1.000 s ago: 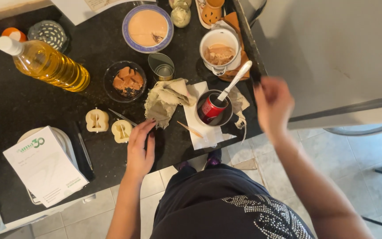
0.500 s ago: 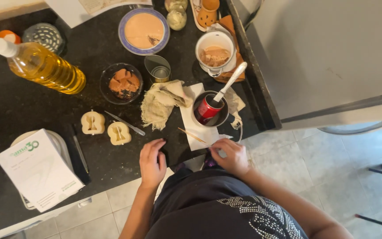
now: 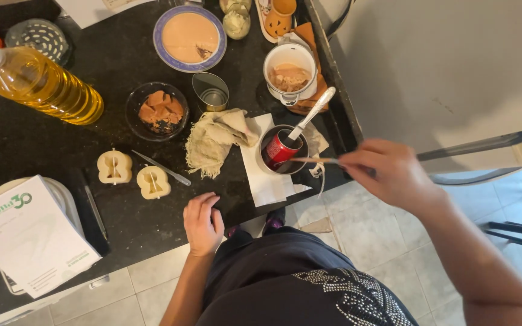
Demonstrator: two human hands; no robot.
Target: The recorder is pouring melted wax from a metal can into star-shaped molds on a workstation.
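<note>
My right hand (image 3: 389,172) pinches a thin wooden stick (image 3: 311,160) and holds it level, its tip over a small dark pot (image 3: 282,151) that has a red can and a white-handled utensil (image 3: 314,111) inside. The pot stands on white paper (image 3: 266,181) near the counter's front edge. My left hand (image 3: 203,221) rests on the dark counter edge, fingers curled, holding nothing. Just left of it lie two cream mould halves (image 3: 134,175) and a slim metal tool (image 3: 164,170). A beige cloth (image 3: 215,139) lies beside the pot.
A bottle of yellow oil (image 3: 40,84) lies at the left. A dark bowl of orange chunks (image 3: 156,111), a small tin (image 3: 211,93), a blue-rimmed plate (image 3: 190,30) and a white pot (image 3: 290,72) stand behind. A white booklet (image 3: 28,235) sits front left. Tiled floor lies below.
My right hand picked the wooden stick up from the white paper and moved right, now holding it across the dark pot. My left hand stayed at the counter edge.
</note>
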